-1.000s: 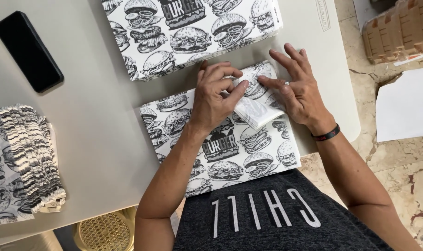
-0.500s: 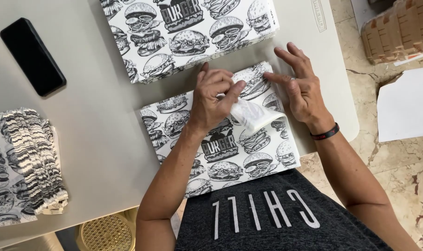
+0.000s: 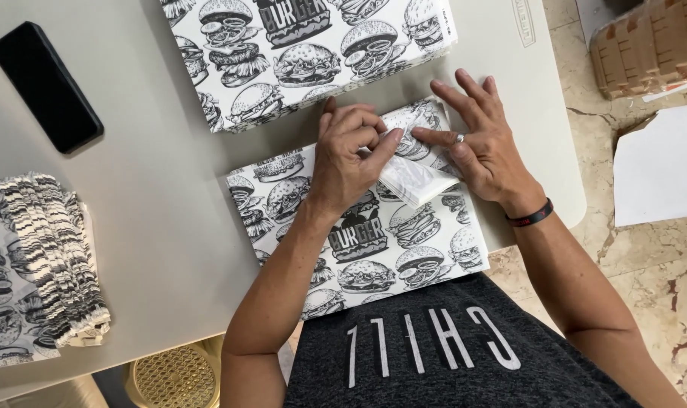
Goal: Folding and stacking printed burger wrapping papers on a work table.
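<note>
Burger-printed black-and-white paper sheet (image 3: 374,249): lying flat on the grey desk (image 3: 154,204) at its near edge, long axis running left-right. Left hand (image 3: 349,157) curling, pinching the folded white corner flap (image 3: 415,180); right hand (image 3: 479,140) spreading fingers, pressing the sheet.

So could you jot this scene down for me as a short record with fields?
surface: pale grey table
left hand: fingers pinching a folded corner of the burger-printed black-and-white paper sheet
right hand: flat, pressing the fold
behind: second burger-printed sheet stack
far left: fanned pile of folded printed papers, flat black phone
floor: brown cardboard box
</note>
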